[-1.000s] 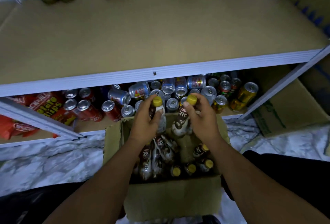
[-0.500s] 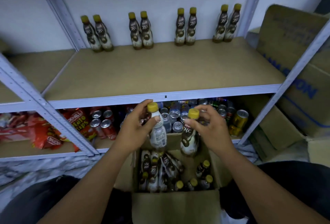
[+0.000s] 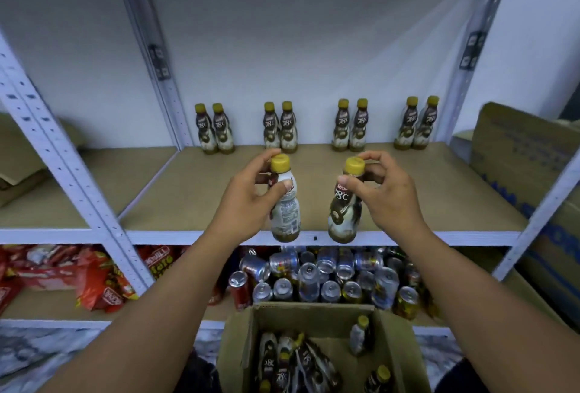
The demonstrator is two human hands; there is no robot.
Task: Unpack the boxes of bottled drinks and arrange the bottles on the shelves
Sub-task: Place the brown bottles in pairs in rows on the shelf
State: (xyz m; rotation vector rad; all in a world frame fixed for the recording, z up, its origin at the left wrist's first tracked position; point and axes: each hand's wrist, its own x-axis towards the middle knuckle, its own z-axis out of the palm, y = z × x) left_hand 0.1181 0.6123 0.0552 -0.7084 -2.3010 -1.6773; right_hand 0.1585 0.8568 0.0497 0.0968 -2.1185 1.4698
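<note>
Yellow-capped drink bottles are going up two at a time. Red snack packets (image 3: 78,273) lie under the shelf (image 3: 188,192) at its left end. At the shelf's front edge, the left grip (image 3: 251,195) pinches the first bottle (image 3: 285,204) by its neck, and the right grip (image 3: 386,192) pinches the second bottle (image 3: 343,214) the same way. Four pairs (image 3: 214,129) stand along the shelf's back, cans (image 3: 326,276) crowd beneath it, and the open box (image 3: 238,345) below its front holds more. Placing looks under way; next, both bottles likely need setting upright on the shelf, then releasing.
</note>
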